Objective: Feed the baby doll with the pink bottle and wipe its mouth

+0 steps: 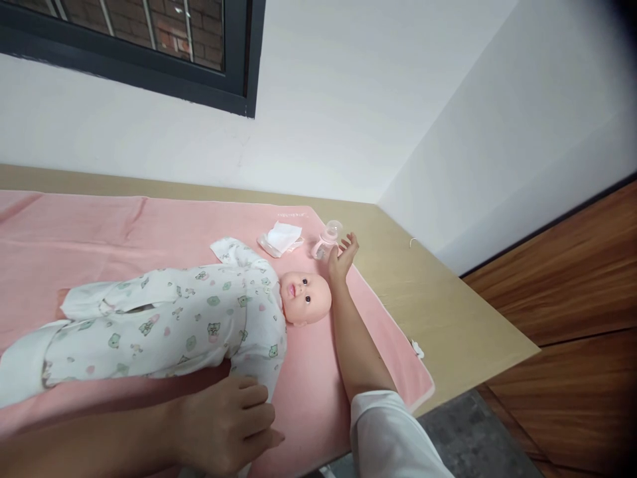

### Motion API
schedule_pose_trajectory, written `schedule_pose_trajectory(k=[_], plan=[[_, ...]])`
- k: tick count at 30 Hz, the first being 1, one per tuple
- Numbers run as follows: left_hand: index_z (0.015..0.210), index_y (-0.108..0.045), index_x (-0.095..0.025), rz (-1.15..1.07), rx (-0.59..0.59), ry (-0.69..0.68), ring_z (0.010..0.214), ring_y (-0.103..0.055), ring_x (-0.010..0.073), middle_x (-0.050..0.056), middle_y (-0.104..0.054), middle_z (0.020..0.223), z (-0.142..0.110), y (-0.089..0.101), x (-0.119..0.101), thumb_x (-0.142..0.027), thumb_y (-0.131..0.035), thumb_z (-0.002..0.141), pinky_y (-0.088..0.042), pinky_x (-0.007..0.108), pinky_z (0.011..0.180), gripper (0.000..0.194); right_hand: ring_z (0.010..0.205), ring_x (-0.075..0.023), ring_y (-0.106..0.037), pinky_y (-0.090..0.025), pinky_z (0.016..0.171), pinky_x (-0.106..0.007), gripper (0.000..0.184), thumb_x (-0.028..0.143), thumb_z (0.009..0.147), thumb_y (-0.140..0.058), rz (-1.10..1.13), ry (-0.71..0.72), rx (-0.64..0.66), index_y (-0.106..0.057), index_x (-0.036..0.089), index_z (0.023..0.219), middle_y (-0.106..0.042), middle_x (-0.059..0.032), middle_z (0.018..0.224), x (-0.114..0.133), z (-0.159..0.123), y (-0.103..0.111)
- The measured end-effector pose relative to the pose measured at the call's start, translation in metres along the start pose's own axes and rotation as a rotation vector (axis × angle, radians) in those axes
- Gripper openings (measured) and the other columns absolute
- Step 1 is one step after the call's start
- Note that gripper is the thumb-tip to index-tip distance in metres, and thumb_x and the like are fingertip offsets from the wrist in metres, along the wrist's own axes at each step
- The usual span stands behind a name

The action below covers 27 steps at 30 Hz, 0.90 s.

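A baby doll (306,297) in a white printed romper (194,325) lies on its back on a pink mat (313,372), its head toward the right. My left hand (229,421) is closed over the doll's near sleeve (259,368), with its fingers curled and the sleeve's end hidden beneath them. Beyond the doll's head, my right hand (343,257) is open, fingers apart, right beside a small clear and pink baby bottle (326,240). Whether the thumb touches the bottle I cannot tell. Left of the bottle sits a pack of wipes (281,238) with a white sheet sticking up.
The mat covers most of a wooden tabletop (408,292). A small white scrap (417,349) is at the mat's right edge. White walls (318,119) and a dark-framed window (239,60) stand behind. Wooden panels (572,299) are to the right.
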<state>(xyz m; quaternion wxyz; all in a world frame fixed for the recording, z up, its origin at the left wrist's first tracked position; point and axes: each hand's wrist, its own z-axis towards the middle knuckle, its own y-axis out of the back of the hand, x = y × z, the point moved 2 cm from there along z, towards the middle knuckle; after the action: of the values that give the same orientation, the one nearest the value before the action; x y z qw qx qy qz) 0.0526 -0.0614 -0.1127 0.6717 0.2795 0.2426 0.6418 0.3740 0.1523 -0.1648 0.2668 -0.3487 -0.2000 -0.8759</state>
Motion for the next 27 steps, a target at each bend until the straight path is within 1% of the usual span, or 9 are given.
schedule_pose_trajectory(k=[4, 7, 9, 12, 15, 17, 21, 24, 27], plan=[[0.052, -0.045, -0.014, -0.026, -0.032, -0.024, 0.055, -0.027, 0.0149, 0.003, -0.04, 0.062, 0.0, 0.002, 0.0, 0.002, -0.045, 0.081, -0.017, 0.031, 0.049, 0.033, 0.128, -0.025, -0.044, -0.039, 0.106, -0.049, 0.064, 0.036, 0.086, -0.05, -0.044, 0.042, 0.045, -0.026, 0.027, 0.145, -0.032, -0.0142, 0.145, 0.015, 0.004, -0.004], [0.051, -0.046, -0.014, -0.016, -0.044, -0.041, 0.057, -0.032, 0.0153, 0.002, -0.037, 0.06, -0.001, 0.003, -0.001, 0.001, -0.049, 0.077, -0.024, 0.029, 0.049, 0.03, 0.141, -0.0273, -0.031, -0.032, 0.112, -0.052, 0.072, 0.043, 0.086, -0.052, -0.08, 0.074, 0.137, -0.022, 0.028, 0.149, -0.026, -0.0137, 0.152, 0.022, 0.004, -0.008], [0.049, -0.045, -0.014, -0.023, -0.066, -0.054, 0.061, -0.036, 0.0159, 0.002, -0.035, 0.059, -0.001, 0.003, -0.004, -0.001, -0.051, 0.077, -0.03, 0.028, 0.05, 0.032, 0.144, -0.0275, -0.027, -0.03, 0.114, -0.052, 0.074, 0.046, 0.086, -0.052, -0.107, 0.082, 0.196, -0.02, 0.027, 0.15, -0.027, -0.0146, 0.152, 0.023, 0.002, -0.01], [0.046, -0.044, -0.014, -0.04, -0.104, -0.049, 0.062, -0.037, 0.0157, 0.003, -0.035, 0.059, 0.0, 0.003, -0.006, -0.003, -0.054, 0.076, -0.035, 0.027, 0.051, 0.033, 0.14, -0.0278, -0.033, -0.033, 0.112, -0.051, 0.078, 0.05, 0.086, -0.051, -0.132, 0.053, 0.228, -0.017, 0.024, 0.151, -0.029, -0.0173, 0.151, 0.019, -0.001, -0.01], [0.045, -0.042, -0.015, -0.067, -0.102, -0.068, 0.059, -0.034, 0.0149, 0.002, -0.032, 0.057, 0.001, 0.002, -0.006, -0.006, -0.057, 0.073, -0.03, 0.027, 0.046, 0.033, 0.13, -0.027, -0.045, -0.039, 0.108, -0.049, 0.077, 0.05, 0.087, -0.046, -0.099, 0.008, 0.169, -0.013, 0.022, 0.151, -0.027, -0.0197, 0.149, 0.011, -0.003, -0.007], [0.045, -0.042, -0.015, -0.08, -0.1, -0.079, 0.058, -0.035, 0.0146, 0.001, -0.032, 0.057, 0.001, 0.002, -0.005, -0.006, -0.059, 0.071, -0.029, 0.027, 0.044, 0.033, 0.123, -0.0256, -0.051, -0.043, 0.104, -0.047, 0.075, 0.046, 0.087, -0.044, -0.071, -0.01, 0.134, -0.012, 0.021, 0.15, -0.029, -0.0196, 0.146, 0.007, -0.004, -0.005], [0.048, -0.047, -0.014, -0.095, -0.064, -0.081, 0.059, -0.037, 0.0131, 0.0, -0.035, 0.059, -0.002, -0.001, -0.004, -0.005, -0.063, 0.069, -0.036, 0.027, 0.048, 0.028, 0.115, -0.0232, -0.055, -0.047, 0.101, -0.043, 0.081, 0.035, 0.079, -0.05, -0.061, -0.021, 0.146, -0.013, 0.021, 0.149, -0.033, -0.0176, 0.142, 0.0, -0.003, -0.005], [0.049, -0.046, -0.014, -0.061, -0.04, -0.074, 0.056, -0.034, 0.0125, 0.0, -0.037, 0.058, -0.004, -0.002, -0.004, -0.004, -0.067, 0.068, -0.028, 0.028, 0.045, 0.03, 0.117, -0.0232, -0.054, -0.047, 0.101, -0.042, 0.086, 0.032, 0.074, -0.051, -0.062, -0.033, 0.174, -0.012, 0.021, 0.149, -0.033, -0.0171, 0.143, -0.002, -0.003, -0.007], [0.047, -0.041, -0.015, -0.046, -0.044, -0.057, 0.053, -0.031, 0.0129, 0.0, -0.034, 0.053, -0.003, -0.002, -0.004, -0.007, -0.068, 0.073, -0.02, 0.03, 0.044, 0.038, 0.123, -0.0244, -0.051, -0.046, 0.102, -0.042, 0.09, 0.033, 0.072, -0.054, -0.041, -0.037, 0.203, -0.011, 0.021, 0.149, -0.031, -0.0177, 0.145, -0.003, -0.003, -0.009]])
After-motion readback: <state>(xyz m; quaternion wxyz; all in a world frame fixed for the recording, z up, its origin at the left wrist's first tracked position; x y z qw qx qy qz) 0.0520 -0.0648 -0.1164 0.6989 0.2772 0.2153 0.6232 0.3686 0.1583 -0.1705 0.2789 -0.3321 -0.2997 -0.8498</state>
